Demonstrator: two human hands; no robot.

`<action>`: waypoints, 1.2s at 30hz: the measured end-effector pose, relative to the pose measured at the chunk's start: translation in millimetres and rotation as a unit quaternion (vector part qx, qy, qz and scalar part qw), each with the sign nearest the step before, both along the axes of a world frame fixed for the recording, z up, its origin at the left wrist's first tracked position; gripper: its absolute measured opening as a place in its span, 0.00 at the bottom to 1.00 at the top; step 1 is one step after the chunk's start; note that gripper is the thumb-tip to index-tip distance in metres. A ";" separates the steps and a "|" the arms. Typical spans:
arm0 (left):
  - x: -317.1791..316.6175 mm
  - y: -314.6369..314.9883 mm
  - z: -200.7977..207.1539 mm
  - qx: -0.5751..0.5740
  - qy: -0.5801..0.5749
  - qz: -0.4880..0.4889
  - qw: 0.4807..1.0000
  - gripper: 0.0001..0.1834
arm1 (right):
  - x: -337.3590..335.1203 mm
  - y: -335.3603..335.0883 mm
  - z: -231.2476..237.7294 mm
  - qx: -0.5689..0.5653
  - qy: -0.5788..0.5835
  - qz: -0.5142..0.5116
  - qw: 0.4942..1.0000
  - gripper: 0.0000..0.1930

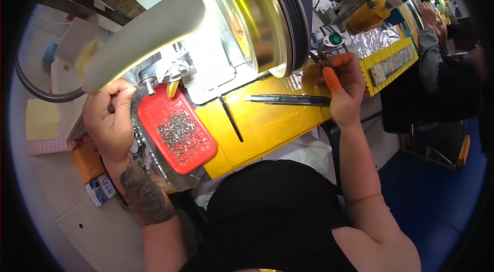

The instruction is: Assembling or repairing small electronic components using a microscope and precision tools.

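Observation:
My left hand (110,117) is closed in a pinch at the left of the machine, beside a metal thumbscrew (149,84); what its fingertips hold, if anything, is too small to make out. Just right of it lies a red tray (209,152) with many small metal pieces (180,133) inside. My right hand (346,84), an orange finger cot (332,79) on one finger, grips a dark, slim tool with pointed ends (320,59) near the green button (335,39). Left of that wrist, a utility knife (293,99) rests on the yellow work surface (267,133).
A machine with a large brass-coloured wheel (267,20) stands ahead, under a glowing curved white lamp (149,40). A yellow ridged tray (373,83) holding a grey packet (393,66) is at right. Beyond it, another person's hand (432,20) and sleeve show.

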State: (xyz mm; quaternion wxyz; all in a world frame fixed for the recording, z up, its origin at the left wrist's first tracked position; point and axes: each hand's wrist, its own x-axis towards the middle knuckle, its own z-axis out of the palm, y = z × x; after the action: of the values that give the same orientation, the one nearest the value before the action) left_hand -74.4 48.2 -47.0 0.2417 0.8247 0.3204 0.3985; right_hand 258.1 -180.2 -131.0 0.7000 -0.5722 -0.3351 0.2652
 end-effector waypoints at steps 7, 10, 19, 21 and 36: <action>15.1 -1.9 4.7 0.000 0.073 -0.069 0.995 0.05 | 5.5 -3.8 -6.0 0.004 0.000 0.007 1.000 0.09; 10.2 -1.3 7.6 -0.007 0.062 -0.081 0.995 0.04 | 1.3 -1.5 -2.7 0.001 -0.021 0.000 1.000 0.09; 1.0 1.9 3.0 -0.083 0.098 -0.070 0.989 0.06 | 2.4 -0.1 -5.8 -0.001 -0.036 0.007 0.999 0.09; -0.6 4.4 0.5 -0.081 0.109 -0.076 0.988 0.06 | 1.7 -0.1 -5.4 -0.013 -0.039 -0.001 0.999 0.09; 3.6 -13.6 4.8 -0.265 -0.016 -0.099 0.959 0.31 | 7.2 -1.5 -10.7 0.014 -0.009 0.037 0.999 0.09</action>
State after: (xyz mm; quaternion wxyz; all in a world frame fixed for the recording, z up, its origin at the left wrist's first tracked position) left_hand -70.8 34.6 -42.2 0.4950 0.7524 0.3272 0.2862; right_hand 265.2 -181.7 -141.7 0.6947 -0.5516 -0.3660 0.2813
